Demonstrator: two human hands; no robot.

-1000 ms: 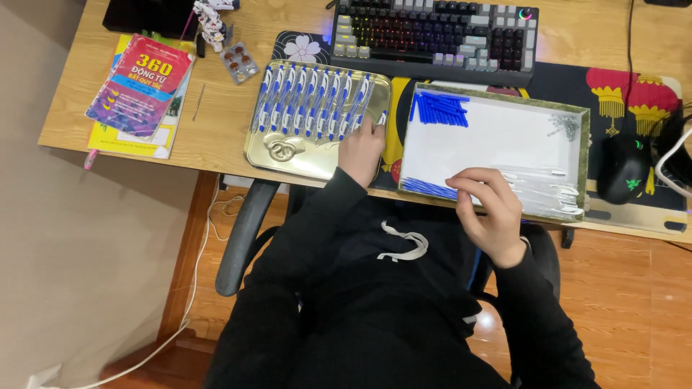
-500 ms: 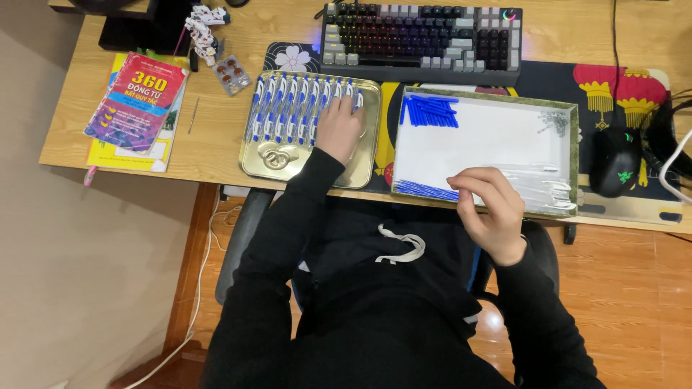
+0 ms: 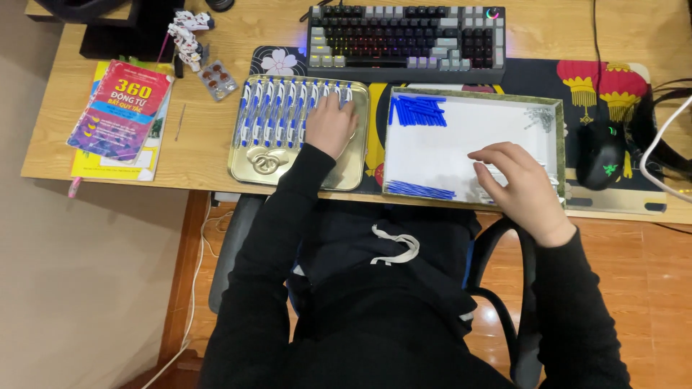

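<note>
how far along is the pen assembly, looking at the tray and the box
Done: a row of finished blue and white pens fills most of the gold tray. In hand: the left hand rests at the row's right end, and the right hand reaches over clear parts in the white box. Left: blue caps piled at the box's top, blue refills along its bottom and springs in the corner.

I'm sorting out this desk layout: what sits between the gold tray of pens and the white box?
In the head view, only a narrow strip of the patterned desk mat shows between the gold tray and the white box; nothing else lies there.
</note>
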